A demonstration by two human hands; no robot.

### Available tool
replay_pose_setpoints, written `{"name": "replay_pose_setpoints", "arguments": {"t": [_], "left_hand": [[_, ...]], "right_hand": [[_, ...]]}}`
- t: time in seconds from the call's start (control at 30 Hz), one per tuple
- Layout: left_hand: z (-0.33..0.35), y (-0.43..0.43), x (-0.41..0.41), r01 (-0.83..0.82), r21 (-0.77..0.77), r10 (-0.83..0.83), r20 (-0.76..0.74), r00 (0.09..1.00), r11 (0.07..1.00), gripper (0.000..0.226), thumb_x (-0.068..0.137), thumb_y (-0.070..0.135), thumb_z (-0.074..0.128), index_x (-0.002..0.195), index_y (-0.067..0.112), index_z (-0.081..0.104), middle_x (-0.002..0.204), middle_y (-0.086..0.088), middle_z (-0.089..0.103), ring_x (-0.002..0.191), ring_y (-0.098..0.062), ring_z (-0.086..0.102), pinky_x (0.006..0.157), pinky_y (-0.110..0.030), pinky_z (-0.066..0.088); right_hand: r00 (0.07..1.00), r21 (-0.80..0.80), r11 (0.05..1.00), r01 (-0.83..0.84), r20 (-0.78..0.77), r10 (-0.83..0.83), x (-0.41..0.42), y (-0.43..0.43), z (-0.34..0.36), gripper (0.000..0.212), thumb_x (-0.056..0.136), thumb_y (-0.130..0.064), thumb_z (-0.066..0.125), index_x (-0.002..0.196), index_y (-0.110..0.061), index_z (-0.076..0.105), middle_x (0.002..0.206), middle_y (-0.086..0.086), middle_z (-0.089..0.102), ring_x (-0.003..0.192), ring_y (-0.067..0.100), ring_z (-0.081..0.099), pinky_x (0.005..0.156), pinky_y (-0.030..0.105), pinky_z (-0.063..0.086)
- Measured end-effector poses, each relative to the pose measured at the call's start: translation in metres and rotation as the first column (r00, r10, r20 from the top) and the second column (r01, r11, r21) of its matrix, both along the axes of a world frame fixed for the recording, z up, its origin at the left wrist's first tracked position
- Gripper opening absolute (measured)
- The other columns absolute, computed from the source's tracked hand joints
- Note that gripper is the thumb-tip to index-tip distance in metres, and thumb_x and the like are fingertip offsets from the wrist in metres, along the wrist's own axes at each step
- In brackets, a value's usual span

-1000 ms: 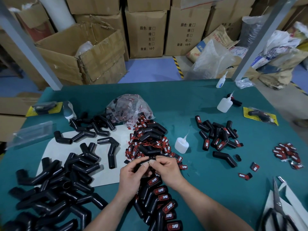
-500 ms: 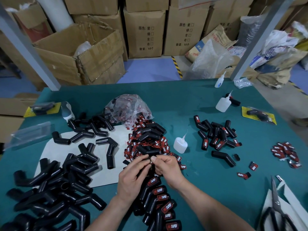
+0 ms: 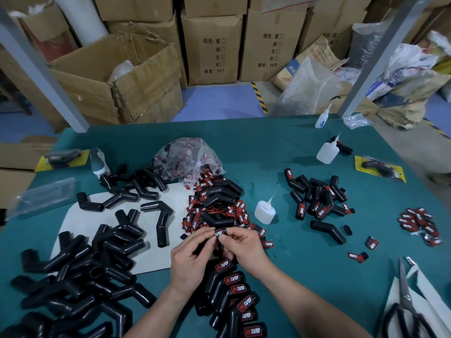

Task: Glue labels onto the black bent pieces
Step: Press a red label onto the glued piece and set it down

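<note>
My left hand (image 3: 189, 258) grips a black bent piece (image 3: 203, 245) over the middle of the green table (image 3: 305, 276). My right hand (image 3: 244, 250) pinches a red and black label (image 3: 219, 232) onto that piece's upper end. Below my hands lies a row of labelled bent pieces (image 3: 238, 296). Unlabelled bent pieces (image 3: 73, 272) are heaped at the left. A pile of loose labels (image 3: 219, 211) sits just beyond my hands, with a small glue bottle (image 3: 264, 211) to its right.
A second group of bent pieces (image 3: 317, 198) and loose labels (image 3: 419, 223) lie at the right. Two more glue bottles (image 3: 327, 152) stand at the far right, scissors (image 3: 410, 311) at the near right corner. A plastic bag of labels (image 3: 188, 157) and cardboard boxes (image 3: 117, 76) are behind.
My hands have turned the piece a little, and the label now shows between my fingertips on its upper end. The hands stay in the same spot.
</note>
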State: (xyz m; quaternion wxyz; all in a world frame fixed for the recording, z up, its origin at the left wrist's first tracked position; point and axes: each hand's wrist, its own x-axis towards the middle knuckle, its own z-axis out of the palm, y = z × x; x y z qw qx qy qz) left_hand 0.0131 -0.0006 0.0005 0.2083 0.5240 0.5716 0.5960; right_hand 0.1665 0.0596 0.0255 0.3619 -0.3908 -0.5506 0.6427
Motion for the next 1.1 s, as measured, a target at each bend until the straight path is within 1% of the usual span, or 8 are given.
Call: {"name": "replay_pose_setpoints", "arguments": {"t": [0.13, 0.3, 0.5, 0.63, 0.73, 0.93, 1.03, 1.1], "left_hand": [[0.004, -0.001, 0.002, 0.007, -0.024, -0.005, 0.071, 0.997, 1.0, 0.031, 0.089, 0.026, 0.076, 0.115, 0.043, 0.076, 0.113, 0.016, 0.076, 0.108, -0.013, 0.073, 0.102, -0.025, 0.053], [0.006, -0.001, 0.002, 0.022, -0.053, -0.014, 0.148, 0.989, 0.998, 0.039, 0.086, 0.013, 0.078, 0.108, 0.045, 0.078, 0.109, 0.014, 0.078, 0.105, -0.011, 0.074, 0.095, -0.021, 0.055], [0.008, 0.0, 0.002, 0.001, -0.089, 0.017, 0.202, 0.979, 0.996, 0.034, 0.084, 0.014, 0.077, 0.104, 0.042, 0.08, 0.107, 0.011, 0.079, 0.105, -0.013, 0.074, 0.097, -0.025, 0.056], [0.009, 0.0, 0.004, -0.006, -0.137, 0.041, 0.25, 0.967, 0.991, 0.029, 0.085, 0.02, 0.075, 0.102, 0.043, 0.081, 0.107, 0.009, 0.079, 0.104, -0.016, 0.074, 0.096, -0.038, 0.058], [0.009, -0.003, 0.004, 0.005, -0.173, 0.043, 0.27, 0.962, 0.985, 0.024, 0.092, 0.017, 0.078, 0.102, 0.039, 0.079, 0.11, 0.006, 0.078, 0.104, -0.018, 0.075, 0.094, -0.043, 0.059], [0.017, -0.006, 0.003, 0.063, -0.142, -0.009, 0.355, 0.935, 0.988, 0.023, 0.093, 0.015, 0.065, 0.106, 0.033, 0.069, 0.116, -0.002, 0.076, 0.107, -0.019, 0.073, 0.088, -0.028, 0.059], [0.018, -0.007, 0.004, 0.081, -0.141, -0.035, 0.298, 0.954, 0.987, 0.025, 0.092, 0.017, 0.071, 0.109, 0.036, 0.069, 0.118, 0.001, 0.075, 0.111, -0.016, 0.071, 0.093, -0.026, 0.057], [0.016, -0.005, 0.004, 0.062, -0.156, -0.021, 0.254, 0.967, 0.986, 0.036, 0.092, 0.002, 0.074, 0.104, 0.036, 0.072, 0.115, 0.006, 0.077, 0.11, -0.015, 0.072, 0.095, -0.027, 0.057]], "right_hand": [[0.999, 0.051, 0.998, 0.04, 0.026, -0.041, -0.001, -0.001, 0.002, 0.013, 0.094, -0.017, 0.069, 0.087, -0.024, 0.077, 0.053, 0.001, 0.06, 0.046, 0.013, 0.051, 0.055, 0.025, 0.046], [0.996, 0.054, 0.998, 0.019, 0.086, -0.024, 0.001, 0.0, 0.006, 0.017, 0.095, -0.017, 0.069, 0.083, -0.026, 0.074, 0.057, -0.003, 0.056, 0.047, 0.01, 0.048, 0.05, 0.021, 0.043], [1.0, 0.082, 0.996, -0.022, 0.015, 0.02, 0.001, -0.001, 0.008, 0.025, 0.101, -0.017, 0.059, 0.091, 0.004, 0.068, 0.065, 0.006, 0.063, 0.057, 0.02, 0.059, 0.064, 0.039, 0.054], [0.995, 0.055, 0.994, 0.093, 0.031, -0.095, -0.001, -0.003, 0.006, 0.009, 0.095, -0.011, 0.066, 0.093, -0.013, 0.075, 0.064, 0.005, 0.065, 0.053, 0.019, 0.062, 0.057, 0.03, 0.053], [0.991, 0.038, 0.991, 0.125, 0.047, -0.126, -0.002, -0.003, 0.004, 0.017, 0.094, -0.01, 0.068, 0.086, -0.024, 0.075, 0.061, 0.003, 0.064, 0.05, 0.019, 0.06, 0.054, 0.028, 0.052], [0.989, 0.072, 0.988, 0.135, 0.043, -0.139, -0.002, -0.004, 0.004, 0.018, 0.095, -0.011, 0.067, 0.085, -0.025, 0.073, 0.059, 0.002, 0.063, 0.048, 0.017, 0.058, 0.052, 0.025, 0.051], [0.989, 0.074, 0.987, 0.141, 0.04, -0.144, -0.001, -0.003, 0.003, 0.012, 0.095, -0.01, 0.067, 0.087, -0.018, 0.071, 0.059, 0.002, 0.063, 0.048, 0.016, 0.058, 0.052, 0.026, 0.05], [0.99, 0.071, 0.988, 0.135, 0.029, -0.137, -0.001, -0.003, 0.003, 0.011, 0.094, -0.008, 0.067, 0.088, -0.016, 0.072, 0.06, 0.003, 0.063, 0.048, 0.016, 0.058, 0.052, 0.026, 0.05]]}}
